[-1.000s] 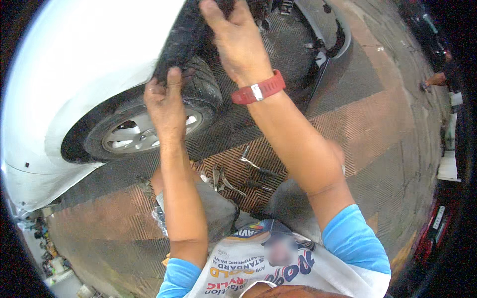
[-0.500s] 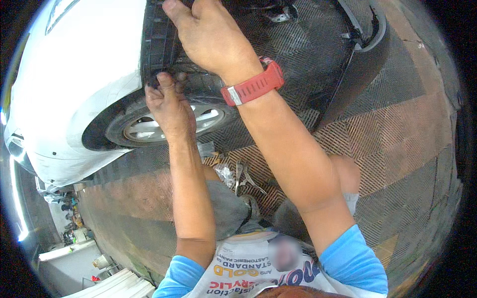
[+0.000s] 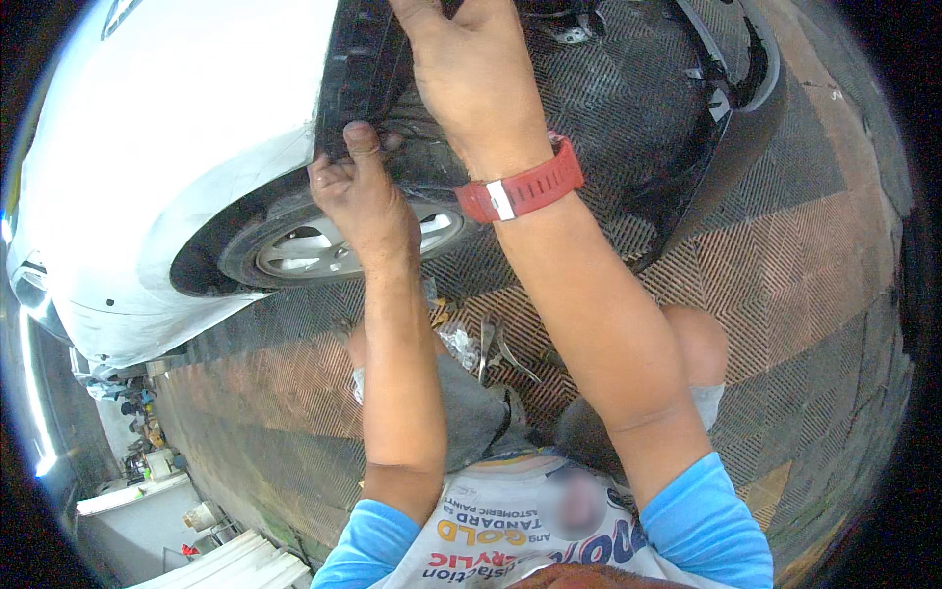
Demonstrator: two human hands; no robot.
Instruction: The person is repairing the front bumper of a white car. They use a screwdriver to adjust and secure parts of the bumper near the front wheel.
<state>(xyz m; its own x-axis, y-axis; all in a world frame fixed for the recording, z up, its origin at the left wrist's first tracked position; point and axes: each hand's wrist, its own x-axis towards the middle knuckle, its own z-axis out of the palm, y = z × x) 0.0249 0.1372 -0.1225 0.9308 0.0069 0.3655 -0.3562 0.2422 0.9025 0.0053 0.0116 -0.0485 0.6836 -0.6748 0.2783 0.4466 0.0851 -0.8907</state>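
A white car (image 3: 196,118) stands at the left, its wheel (image 3: 339,240) under the open arch. Along the body edge runs a black ribbed plastic wheel-arch liner (image 3: 355,74). My left hand (image 3: 368,196) is closed on the liner's lower part, thumb up and fingers curled, just above the tyre. Higher up and to the right, my right hand (image 3: 481,88), with a red watch strap on the wrist, is closed at the liner's upper part. Its fingertips are partly cut off by the frame's top and hidden behind the hand.
Right of my hands is a large dark panel (image 3: 628,128) with a curved grey edge. Pliers (image 3: 500,350) and a clear plastic bag (image 3: 459,344) lie on the ribbed floor mats (image 3: 785,285) between my knees. A white cabinet (image 3: 137,515) is at the lower left.
Both hands appear farther right in the picture, the right one also slightly higher. The car and floor have shifted right with the view. Both hands keep their hold.
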